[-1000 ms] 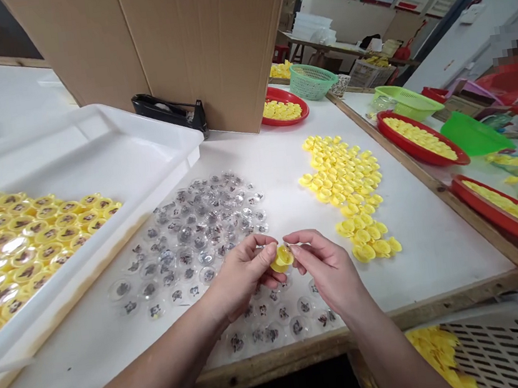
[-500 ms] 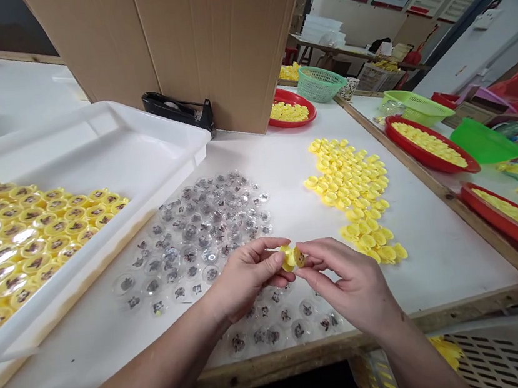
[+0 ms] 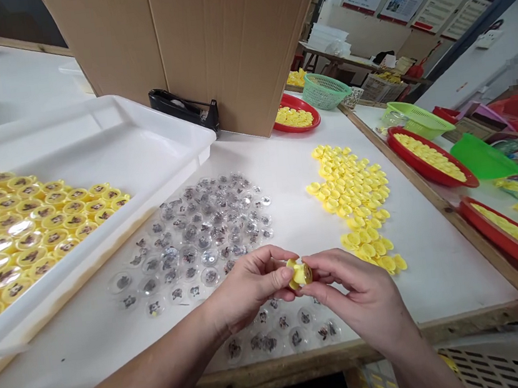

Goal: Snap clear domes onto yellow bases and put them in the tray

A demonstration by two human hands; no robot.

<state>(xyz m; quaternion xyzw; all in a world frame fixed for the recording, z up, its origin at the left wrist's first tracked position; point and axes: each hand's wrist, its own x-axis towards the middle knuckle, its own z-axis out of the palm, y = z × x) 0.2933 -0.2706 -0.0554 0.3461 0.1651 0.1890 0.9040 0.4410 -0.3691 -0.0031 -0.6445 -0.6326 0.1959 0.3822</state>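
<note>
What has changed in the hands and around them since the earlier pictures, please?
The yellow piece was turned: a second ago its hollow faced the camera; now its printed end points towards the right hand. The left hand did not let go. The tray, clear discs and yellow pile stayed.

The person's left hand [image 3: 256,281] and right hand [image 3: 360,288] hold a small yellow piece [image 3: 301,273] between their fingertips, its printed round end turned toward the right hand, above a white tabletop [image 3: 436,254] edged in wood. Under and beyond the left hand spread clear discs [image 3: 214,217] with dark printed pictures, while a heap of yellow cups [image 3: 352,177] lies to the right; at the left, a white tray [image 3: 159,130] holds yellow printed pieces [image 3: 22,226]. Behind these stand a black tape dispenser [image 3: 184,112] and a cardboard box [image 3: 212,42], with a red plate [image 3: 316,117] of yellow parts beside the box
</note>
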